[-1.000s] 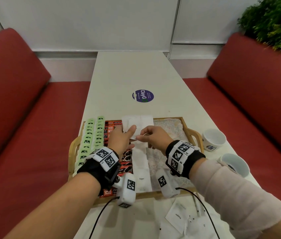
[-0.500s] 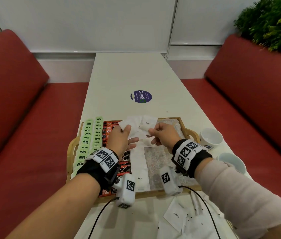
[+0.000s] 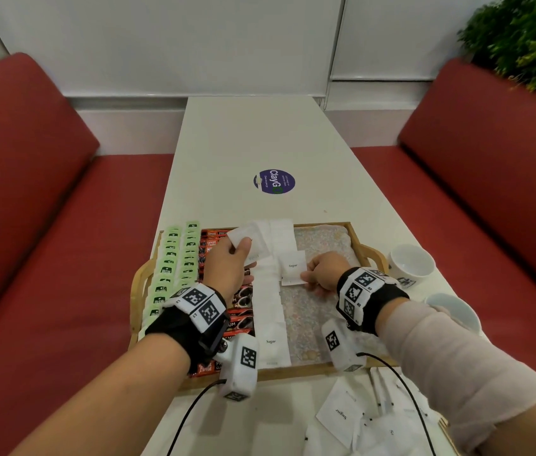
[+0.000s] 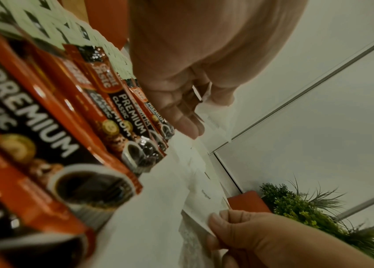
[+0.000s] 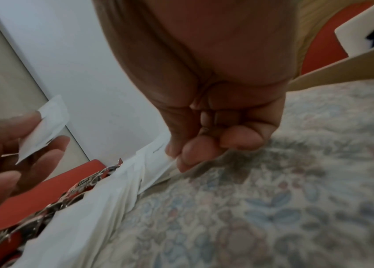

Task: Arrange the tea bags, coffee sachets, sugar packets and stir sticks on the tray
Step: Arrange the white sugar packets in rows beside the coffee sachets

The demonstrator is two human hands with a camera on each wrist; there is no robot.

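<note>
Pinching a "Sugar" packet (image 3: 293, 269) in the right grip (image 3: 324, 272), left grip (image 3: 227, 264) pinches another packet (image 3: 243, 236).

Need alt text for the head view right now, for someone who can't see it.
Over a wooden tray, the right hand pinches a sugar packet and the left hand holds another packet. Rows of green tea bags, red coffee sachets and white packets fill the tray's left half.

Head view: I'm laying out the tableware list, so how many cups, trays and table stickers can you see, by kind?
white cups: 2
wooden tray: 1
round purple sticker: 1
Total: 4
</note>
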